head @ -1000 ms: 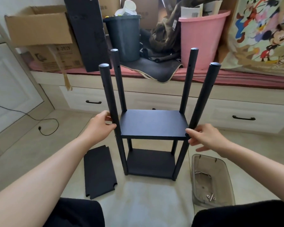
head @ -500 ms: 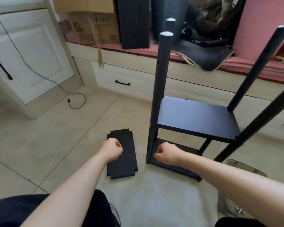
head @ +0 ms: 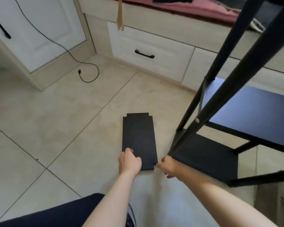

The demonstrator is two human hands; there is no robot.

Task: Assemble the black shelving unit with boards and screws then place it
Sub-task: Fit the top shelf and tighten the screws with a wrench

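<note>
Currently the step in hand is pickup of the third shelf: a loose black board (head: 138, 140) lies flat on the floor (head: 59, 122), just left of the partly built shelving unit (head: 223, 128), which stands upright with two boards already fixed between its poles (head: 220, 79). A screw head (head: 197, 120) shows on the near pole at the level of the upper fitted board. The left hand (head: 129, 162) rests on the near left corner of the loose board, fingers curled over its edge; whether they have closed beneath it cannot be told. The right hand (head: 168, 166) sits at the near right corner, fingertips at the notch, apparently pinching the edge, and close to the foot of the nearest pole. Judged from this, the board has not yet left the floor. The next move calls for a grip on both near corners, a lift, and a level carry over the pole tops or between the poles, so that the four corner notches meet the poles at the upper holes. Screws are then needed; none are visible in this view. A black cable (head: 88, 69) lies on the floor well apart from the work.
</note>
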